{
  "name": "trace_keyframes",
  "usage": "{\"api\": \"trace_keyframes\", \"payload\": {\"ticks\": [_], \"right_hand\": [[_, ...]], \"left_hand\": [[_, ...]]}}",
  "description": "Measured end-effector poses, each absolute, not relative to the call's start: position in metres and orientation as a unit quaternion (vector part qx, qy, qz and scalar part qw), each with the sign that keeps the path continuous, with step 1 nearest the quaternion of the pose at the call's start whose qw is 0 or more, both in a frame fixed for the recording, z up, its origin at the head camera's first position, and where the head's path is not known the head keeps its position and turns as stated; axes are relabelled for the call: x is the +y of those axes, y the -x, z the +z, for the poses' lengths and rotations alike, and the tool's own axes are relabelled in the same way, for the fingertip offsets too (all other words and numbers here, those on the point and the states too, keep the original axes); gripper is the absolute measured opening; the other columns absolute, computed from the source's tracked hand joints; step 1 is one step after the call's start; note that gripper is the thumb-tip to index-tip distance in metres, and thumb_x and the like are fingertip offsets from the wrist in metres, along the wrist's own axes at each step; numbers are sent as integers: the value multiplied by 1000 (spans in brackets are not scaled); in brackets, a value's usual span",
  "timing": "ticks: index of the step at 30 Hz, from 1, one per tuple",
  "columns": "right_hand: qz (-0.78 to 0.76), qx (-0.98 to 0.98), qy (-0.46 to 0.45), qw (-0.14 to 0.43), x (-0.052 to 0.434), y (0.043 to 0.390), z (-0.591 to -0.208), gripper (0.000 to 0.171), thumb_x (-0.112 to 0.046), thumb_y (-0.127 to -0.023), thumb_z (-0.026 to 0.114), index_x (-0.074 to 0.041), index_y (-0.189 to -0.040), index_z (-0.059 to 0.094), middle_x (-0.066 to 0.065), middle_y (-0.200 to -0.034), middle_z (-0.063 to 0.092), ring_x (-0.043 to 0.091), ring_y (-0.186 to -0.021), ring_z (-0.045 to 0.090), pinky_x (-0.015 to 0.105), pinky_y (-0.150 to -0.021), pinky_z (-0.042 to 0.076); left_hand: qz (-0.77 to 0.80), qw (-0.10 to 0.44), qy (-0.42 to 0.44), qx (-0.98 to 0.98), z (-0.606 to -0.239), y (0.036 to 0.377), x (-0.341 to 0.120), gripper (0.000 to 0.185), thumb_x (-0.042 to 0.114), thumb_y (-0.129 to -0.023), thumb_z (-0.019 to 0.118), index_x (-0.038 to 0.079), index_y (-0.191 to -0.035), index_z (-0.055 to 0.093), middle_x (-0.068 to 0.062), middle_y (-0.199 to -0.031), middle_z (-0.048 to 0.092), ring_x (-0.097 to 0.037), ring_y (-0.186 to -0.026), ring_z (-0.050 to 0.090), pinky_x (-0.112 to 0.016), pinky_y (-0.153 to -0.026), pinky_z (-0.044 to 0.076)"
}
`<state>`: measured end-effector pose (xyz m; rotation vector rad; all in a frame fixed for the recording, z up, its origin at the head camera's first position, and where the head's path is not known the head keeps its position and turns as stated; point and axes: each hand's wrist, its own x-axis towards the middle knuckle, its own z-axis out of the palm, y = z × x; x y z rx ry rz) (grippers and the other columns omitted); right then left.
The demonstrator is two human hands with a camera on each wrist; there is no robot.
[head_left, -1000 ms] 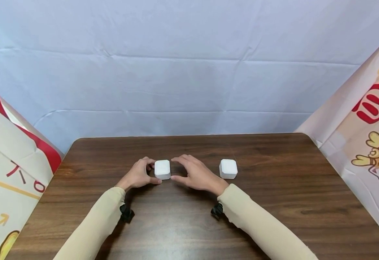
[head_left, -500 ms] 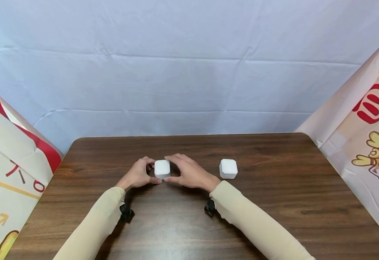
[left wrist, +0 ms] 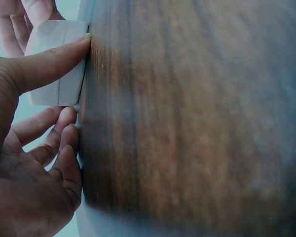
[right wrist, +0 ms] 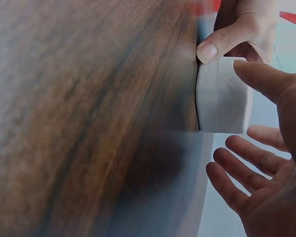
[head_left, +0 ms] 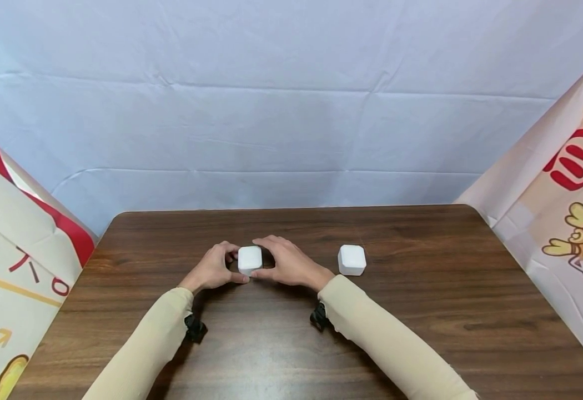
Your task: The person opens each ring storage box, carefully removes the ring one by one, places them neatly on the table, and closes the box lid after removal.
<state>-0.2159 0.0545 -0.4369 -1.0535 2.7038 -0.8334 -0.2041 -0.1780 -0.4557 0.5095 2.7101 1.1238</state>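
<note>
A small white box (head_left: 250,257) with rounded corners sits on the table left of centre, between both hands. A faint seam line runs round its side in the wrist views. My left hand (head_left: 215,268) grips it from the left, with the thumb (left wrist: 54,64) across its near face and the other fingers at the far side. From the right, my right hand (head_left: 291,263) holds the same box higher up, the thumb (right wrist: 264,79) at the near upper edge and the index finger at the back. The box's far face is hidden in the head view.
A second white box (head_left: 352,259) stands to the right, beyond the right wrist. The brown wooden table (head_left: 436,289) ends at a pale cloth backdrop (head_left: 291,128). Printed cloths hang at the left (head_left: 16,244) and right (head_left: 571,222).
My right hand has moved left onto the white box, its thumb and index finger closing in on the near and far sides. The left hand and both boxes stay in place.
</note>
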Motion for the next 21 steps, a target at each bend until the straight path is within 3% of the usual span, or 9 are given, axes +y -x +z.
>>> {"api": "trace_keyframes", "payload": {"ticks": [12, 21], "right_hand": [[-316, 880, 348, 65, 50, 220, -442, 70, -33, -87, 83, 0, -142, 55, 14, -132, 60, 28, -118, 59, 43, -97, 49], [-356, 868, 337, 75, 49, 224, -446, 61, -26, -84, 86, -3, -135, 60, 9, -121, 64, 20, -107, 63, 34, -88, 52]], "left_hand": [[378, 77, -170, 907, -455, 204, -177, 53, 17, -75, 93, -2, -116, 66, -8, -102, 57, -24, -89, 51, -39, -77, 44], [381, 77, -168, 906, -456, 204, -177, 52, 17, -74, 93, -1, -115, 67, -8, -102, 57, -24, -88, 51, -39, -77, 44]]}}
